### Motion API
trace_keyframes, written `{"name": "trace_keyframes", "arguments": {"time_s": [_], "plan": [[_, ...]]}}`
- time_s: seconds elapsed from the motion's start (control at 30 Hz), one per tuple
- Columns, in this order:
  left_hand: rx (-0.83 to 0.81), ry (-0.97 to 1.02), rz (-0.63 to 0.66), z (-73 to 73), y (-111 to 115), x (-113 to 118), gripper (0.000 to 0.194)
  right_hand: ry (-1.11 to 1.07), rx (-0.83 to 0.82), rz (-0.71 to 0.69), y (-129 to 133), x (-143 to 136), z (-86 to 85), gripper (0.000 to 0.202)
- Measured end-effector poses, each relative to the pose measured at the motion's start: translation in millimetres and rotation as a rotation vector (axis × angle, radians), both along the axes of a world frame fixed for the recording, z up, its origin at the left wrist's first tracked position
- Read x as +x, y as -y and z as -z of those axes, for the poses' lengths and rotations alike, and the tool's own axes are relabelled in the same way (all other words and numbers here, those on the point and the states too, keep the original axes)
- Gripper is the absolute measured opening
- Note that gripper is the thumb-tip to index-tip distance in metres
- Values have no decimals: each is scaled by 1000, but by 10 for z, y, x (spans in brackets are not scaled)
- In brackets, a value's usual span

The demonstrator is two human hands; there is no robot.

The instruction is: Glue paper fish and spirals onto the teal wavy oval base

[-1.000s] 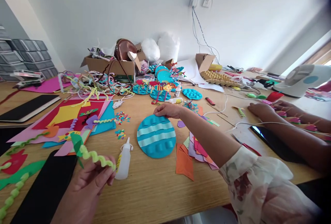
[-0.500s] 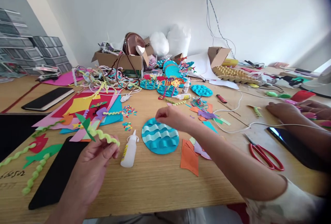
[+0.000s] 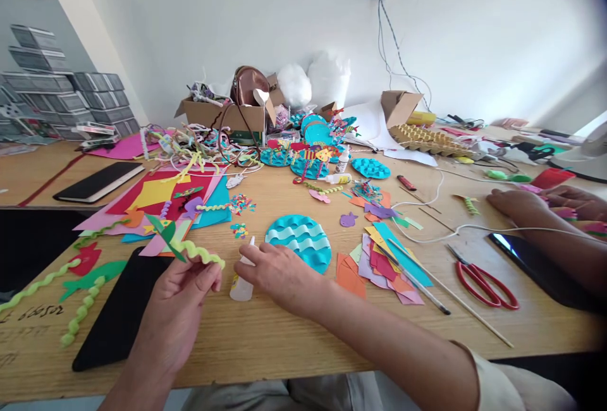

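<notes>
In the lower centre of the frame, a small translucent white plastic squeeze bottle (image 3: 241, 290) with a narrow nozzle stands on the table, its long axis upright, the top leaning slightly right in this wide view. It lies at the fingertips of the right hand (image 3: 284, 277), which comes in from the lower right, back uppermost, fingers partly bent and spread across the bottle's upper part. Whether they have closed on it, I cannot tell. The right hand is the nearer; the left hand (image 3: 177, 300), lower left of centre, is just beside the bottle. Its thumb and fingers are pinched together on the end of a wavy lime-green fuzzy stem (image 3: 198, 250), which slants up and left to a green paper cut-out (image 3: 165, 236).

Behind the right hand, at centre, lies a round turquoise disc (image 3: 300, 241) banded with rippled paper strips. The surface is a pale wooden table (image 3: 289, 348), bare along its near edge. Coloured paper scraps (image 3: 379, 262) and red-handled scissors (image 3: 486, 284) lie right of centre; a flat black slab (image 3: 118, 319) lies lower left. At the right edge, another person's hands (image 3: 515, 205) rest on the table. Beyond, a cardboard box (image 3: 208, 112) stands against a plain white wall (image 3: 237, 12); grey boxes (image 3: 107, 101) are stacked at left.
</notes>
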State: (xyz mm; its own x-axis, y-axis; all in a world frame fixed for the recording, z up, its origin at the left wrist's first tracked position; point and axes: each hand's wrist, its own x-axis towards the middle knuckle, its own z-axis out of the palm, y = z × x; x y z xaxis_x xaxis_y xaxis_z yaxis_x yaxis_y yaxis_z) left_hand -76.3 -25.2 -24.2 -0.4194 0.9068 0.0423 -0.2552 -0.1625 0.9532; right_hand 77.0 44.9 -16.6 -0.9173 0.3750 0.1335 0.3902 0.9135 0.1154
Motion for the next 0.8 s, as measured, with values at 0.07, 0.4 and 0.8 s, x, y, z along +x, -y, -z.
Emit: {"name": "trace_keyframes", "arguments": {"time_s": [0.07,0.4,0.8], "plan": [[20,-4,-12,6,10,-7,19,29,65,-52,-62,-50,64,14],[104,-18,-33,27,62,-43,13,-388,-125,-80,93,223,-106,16],[38,29,132,134,34,218,12,-1217,-1090,476,-36,872,-73,37]]}}
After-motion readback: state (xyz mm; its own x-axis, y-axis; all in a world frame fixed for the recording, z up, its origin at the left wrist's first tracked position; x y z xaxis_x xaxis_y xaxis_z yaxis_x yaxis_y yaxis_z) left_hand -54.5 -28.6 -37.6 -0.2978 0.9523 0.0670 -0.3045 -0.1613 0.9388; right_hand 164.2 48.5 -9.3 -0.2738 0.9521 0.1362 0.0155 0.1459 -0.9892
